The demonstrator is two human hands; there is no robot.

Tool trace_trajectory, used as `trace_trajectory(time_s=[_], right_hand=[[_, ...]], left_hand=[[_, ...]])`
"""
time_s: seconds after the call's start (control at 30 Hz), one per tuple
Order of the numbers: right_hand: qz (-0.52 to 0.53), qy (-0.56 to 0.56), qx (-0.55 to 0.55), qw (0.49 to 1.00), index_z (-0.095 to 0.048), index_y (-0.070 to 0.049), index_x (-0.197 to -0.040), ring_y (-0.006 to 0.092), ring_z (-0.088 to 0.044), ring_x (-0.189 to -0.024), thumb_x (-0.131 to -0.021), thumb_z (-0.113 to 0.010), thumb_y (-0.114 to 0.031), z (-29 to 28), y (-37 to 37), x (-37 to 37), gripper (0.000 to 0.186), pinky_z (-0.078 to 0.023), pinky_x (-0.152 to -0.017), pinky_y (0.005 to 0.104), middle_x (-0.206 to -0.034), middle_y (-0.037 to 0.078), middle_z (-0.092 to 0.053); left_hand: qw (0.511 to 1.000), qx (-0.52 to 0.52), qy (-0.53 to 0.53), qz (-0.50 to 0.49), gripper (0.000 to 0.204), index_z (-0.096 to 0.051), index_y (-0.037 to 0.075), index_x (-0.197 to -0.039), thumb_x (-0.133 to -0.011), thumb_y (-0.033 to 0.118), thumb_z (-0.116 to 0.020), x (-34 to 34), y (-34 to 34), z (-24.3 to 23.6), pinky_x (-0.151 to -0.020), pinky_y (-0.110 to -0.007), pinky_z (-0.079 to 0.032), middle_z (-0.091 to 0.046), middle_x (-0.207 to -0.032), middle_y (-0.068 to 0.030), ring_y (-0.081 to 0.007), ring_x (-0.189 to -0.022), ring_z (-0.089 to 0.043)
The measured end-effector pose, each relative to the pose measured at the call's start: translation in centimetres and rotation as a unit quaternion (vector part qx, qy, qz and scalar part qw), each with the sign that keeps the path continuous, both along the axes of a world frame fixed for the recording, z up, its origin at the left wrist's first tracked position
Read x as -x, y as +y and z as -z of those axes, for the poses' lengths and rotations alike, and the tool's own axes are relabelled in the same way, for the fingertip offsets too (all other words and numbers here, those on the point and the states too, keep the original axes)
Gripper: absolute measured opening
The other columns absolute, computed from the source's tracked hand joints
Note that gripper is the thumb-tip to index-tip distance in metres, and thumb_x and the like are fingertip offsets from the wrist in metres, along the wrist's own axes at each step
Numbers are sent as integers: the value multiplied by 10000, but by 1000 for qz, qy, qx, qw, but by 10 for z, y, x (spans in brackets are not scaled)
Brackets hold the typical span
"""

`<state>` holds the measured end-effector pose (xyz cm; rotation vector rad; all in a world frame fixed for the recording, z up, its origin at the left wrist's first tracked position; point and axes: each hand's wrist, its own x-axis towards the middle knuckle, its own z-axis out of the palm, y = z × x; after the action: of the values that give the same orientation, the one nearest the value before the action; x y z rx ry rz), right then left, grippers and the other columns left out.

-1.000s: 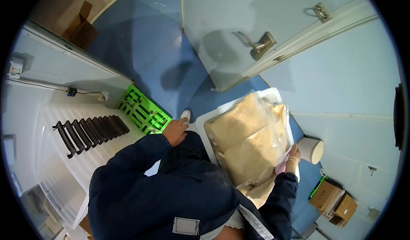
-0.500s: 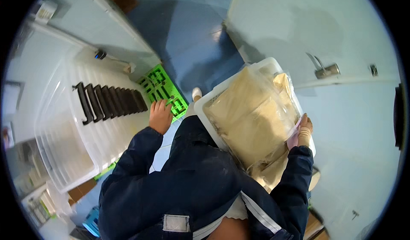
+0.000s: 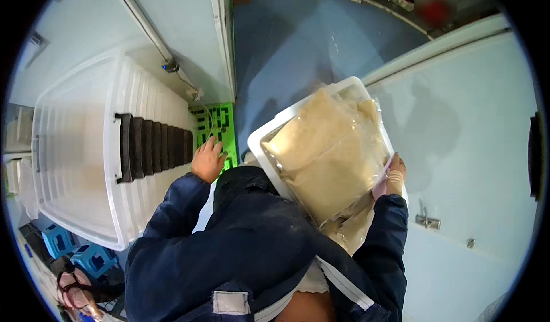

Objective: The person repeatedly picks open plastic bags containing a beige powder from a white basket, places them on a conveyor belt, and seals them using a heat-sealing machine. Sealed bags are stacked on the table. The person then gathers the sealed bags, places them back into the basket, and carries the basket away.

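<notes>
A white plastic basket (image 3: 256, 138) leans against my right side, full of clear plastic bags (image 3: 332, 156) with tan, flat contents. My right hand (image 3: 396, 172) is closed round the basket's right rim, its fingers partly hidden, with a beige wrap at the wrist. Something pale pink (image 3: 380, 189) shows beside that hand. My left hand (image 3: 208, 160) is free, with its fingers apart, above a green slotted pallet (image 3: 224, 128). Close to its left stands a tall stack of clear plastic bins (image 3: 80, 150) with black handles (image 3: 150, 148).
A doorway ahead opens onto blue floor (image 3: 286, 41). The pale wall on the right carries a metal door handle (image 3: 428, 221). Blue stools (image 3: 94, 258) stand at the lower left, beside a pair of pink shoes (image 3: 77, 290). A cable runs down the left wall.
My view has turned to the right, bringing more of the doorway and the blue stools into sight. The basket stays in my right hand; my left hand remains free beside the bins.
</notes>
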<state>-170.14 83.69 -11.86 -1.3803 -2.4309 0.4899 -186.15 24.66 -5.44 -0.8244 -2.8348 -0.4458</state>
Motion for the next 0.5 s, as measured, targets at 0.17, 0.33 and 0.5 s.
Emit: trace_trajectory(time_s=[0.17, 0.33, 0.5], right_hand=[[-42, 78, -2, 996, -616, -93, -983, 350, -545, -955, -831, -308, -520, -7, 13, 29, 548, -369, -861, 419, -1009, 169, -598], [-78, 117, 12, 990, -611, -104, -1002, 331, -545, -960, -833, -312, -495, -28, 15, 47, 521, -321, -880, 447, -1022, 158, -597], [-245, 208, -147, 936, -592, -62, -965, 316, -582, -788, -831, -461, -344, -41, 60, 88, 338, -448, -691, 377, -813, 143, -611]], left_hand=[[998, -51, 12, -29, 367, -493, 38, -1092, -749, 124, -586, -47, 6, 28, -841, -397, -413, -452, -1169, -164, -351, -1007, -486], [989, -116, 15, -87, 345, -510, 43, -1061, -746, 164, -584, -89, -5, 63, -856, -397, -403, -467, -1150, -175, -354, -1014, -482], [936, -228, -31, -268, 303, -537, 41, -1013, -749, 184, -577, -155, -22, 191, -864, -392, -399, -509, -1075, -200, -357, -1001, -488]])
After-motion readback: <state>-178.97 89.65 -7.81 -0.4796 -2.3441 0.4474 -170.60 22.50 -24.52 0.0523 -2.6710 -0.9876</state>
